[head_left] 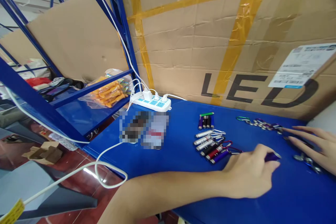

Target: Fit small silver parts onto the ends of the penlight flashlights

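Pinching a purple keychain flashlight (272,156) at the blue surface's (170,157) four o'clock, the left hand (248,176) grips it clear of the sorted row (212,143) at nine o'clock, while the right hand (319,147) rests open-fingered on loose pieces (307,160).

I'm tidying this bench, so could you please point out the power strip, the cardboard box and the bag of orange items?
power strip (153,103), head view, top face.
cardboard box (183,49), head view, front panel.
bag of orange items (110,92), head view, middle.

A small purple flashlight (271,156) lies flat on the blue table, half hidden under fingers. Beside it, more small flashlights (211,145), silver, red, black and purple, lie in a loose row.
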The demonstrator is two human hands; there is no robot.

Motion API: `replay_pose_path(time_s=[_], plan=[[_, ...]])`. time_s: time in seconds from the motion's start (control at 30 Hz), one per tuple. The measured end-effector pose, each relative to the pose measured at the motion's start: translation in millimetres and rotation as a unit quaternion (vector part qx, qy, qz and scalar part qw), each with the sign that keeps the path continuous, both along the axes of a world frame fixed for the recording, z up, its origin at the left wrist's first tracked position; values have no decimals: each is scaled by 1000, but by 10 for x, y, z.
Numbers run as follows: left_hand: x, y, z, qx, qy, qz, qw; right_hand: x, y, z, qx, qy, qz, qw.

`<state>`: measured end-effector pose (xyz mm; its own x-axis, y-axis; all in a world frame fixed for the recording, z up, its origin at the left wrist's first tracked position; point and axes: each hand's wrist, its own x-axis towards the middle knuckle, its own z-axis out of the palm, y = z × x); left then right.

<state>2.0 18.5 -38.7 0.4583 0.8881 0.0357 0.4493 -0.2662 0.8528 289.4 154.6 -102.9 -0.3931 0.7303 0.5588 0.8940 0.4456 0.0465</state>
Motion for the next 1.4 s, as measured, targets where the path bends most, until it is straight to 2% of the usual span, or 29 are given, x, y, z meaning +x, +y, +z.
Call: replay_pose_path(time_s=[0.1, 0.23, 0.43, 0.67, 0.83, 0.97, 1.4], plan=[[28, 0, -48, 30, 1, 8, 1000, -148, -138, 154, -1, 17, 43, 999], [86, 18, -117, 58, -31, 26, 998, -257, -265, 278, -17, 18, 22, 999], [124, 58, -155, 67, -46, 22, 996, -212, -311, 329, -32, 16, -18, 999], [133, 66, -153, 94, -65, 23, 993, -254, -367, 352, -76, 20, -15, 997], [118, 26, -129, 144, -109, -19, 983, -286, -366, 346, -97, 24, -29, 995], [121, -3, -117, 140, -111, -46, 983, -268, -358, 358, -111, 26, -39, 993], [161, 37, -167, 110, -98, 5, 989, -165, -361, 394, -142, 62, -71, 985]])
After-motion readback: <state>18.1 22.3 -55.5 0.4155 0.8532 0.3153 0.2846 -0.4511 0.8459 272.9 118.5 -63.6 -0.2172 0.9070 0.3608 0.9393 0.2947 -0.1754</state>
